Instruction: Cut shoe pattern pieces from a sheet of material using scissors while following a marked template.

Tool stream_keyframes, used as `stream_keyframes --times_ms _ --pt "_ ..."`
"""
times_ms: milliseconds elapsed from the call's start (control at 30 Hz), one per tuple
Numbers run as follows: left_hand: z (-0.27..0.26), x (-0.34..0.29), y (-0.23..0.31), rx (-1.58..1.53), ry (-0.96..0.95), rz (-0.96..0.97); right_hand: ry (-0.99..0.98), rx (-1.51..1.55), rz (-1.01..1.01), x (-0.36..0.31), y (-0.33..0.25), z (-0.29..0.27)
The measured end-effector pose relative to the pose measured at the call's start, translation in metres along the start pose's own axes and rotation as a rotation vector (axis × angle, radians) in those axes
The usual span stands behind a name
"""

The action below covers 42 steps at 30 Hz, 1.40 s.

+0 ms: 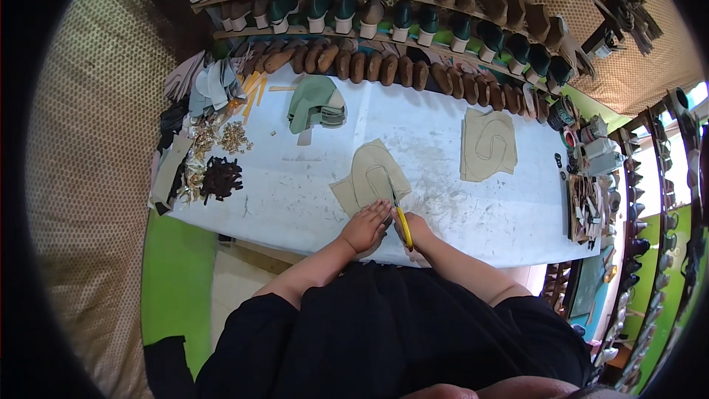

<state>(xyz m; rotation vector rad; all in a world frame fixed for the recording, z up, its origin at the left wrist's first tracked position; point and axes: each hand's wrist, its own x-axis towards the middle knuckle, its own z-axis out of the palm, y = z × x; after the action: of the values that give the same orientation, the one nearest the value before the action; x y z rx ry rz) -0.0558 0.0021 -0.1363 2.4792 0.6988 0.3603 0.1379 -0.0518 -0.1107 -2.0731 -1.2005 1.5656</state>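
Note:
A tan sheet (367, 168) with curved shoe-pattern lines drawn on it lies near the middle of the table. My left hand (367, 227) rests on its near edge, fingers stretched out flat and thumb hidden. Closed around the yellow handles of a pair of scissors (405, 226) is my right hand (419, 232), just right of the left. The scissor blades point away from me and reach over the right side of the sheet, along a drawn line. How far the blades are apart is too small to tell.
Another marked tan sheet (489, 145) lies to the right. Stacked green pieces (316, 103) sit at the back left, near dark brown bits (221, 179) and gold-coloured bits (235, 137). Brown shoe lasts (388, 70) line the far edge, below shelves of green shoes (345, 12).

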Motion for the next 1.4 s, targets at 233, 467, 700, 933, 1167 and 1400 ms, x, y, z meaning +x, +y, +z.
stream_keyframes --times_ms 233,467,700,933,1167,1400 --pt "0.001 -0.002 0.000 0.008 0.033 0.010 -0.058 0.243 0.071 0.007 0.005 -0.004" --pt "-0.006 -0.002 0.004 0.030 0.007 0.059 -0.109 0.345 0.094 0.003 0.001 -0.005" --pt "0.001 -0.003 -0.001 0.023 0.007 0.064 -0.020 0.016 0.043 0.002 0.000 -0.007" --pt "-0.003 -0.006 0.003 0.048 -0.058 0.081 -0.065 0.129 0.092 0.004 -0.001 -0.010" --pt "0.001 -0.007 0.002 0.051 -0.076 0.095 -0.010 -0.033 -0.017 0.015 0.013 -0.004" --pt "0.001 -0.012 0.004 0.052 -0.071 0.116 0.014 0.088 0.050 -0.002 -0.006 -0.004"
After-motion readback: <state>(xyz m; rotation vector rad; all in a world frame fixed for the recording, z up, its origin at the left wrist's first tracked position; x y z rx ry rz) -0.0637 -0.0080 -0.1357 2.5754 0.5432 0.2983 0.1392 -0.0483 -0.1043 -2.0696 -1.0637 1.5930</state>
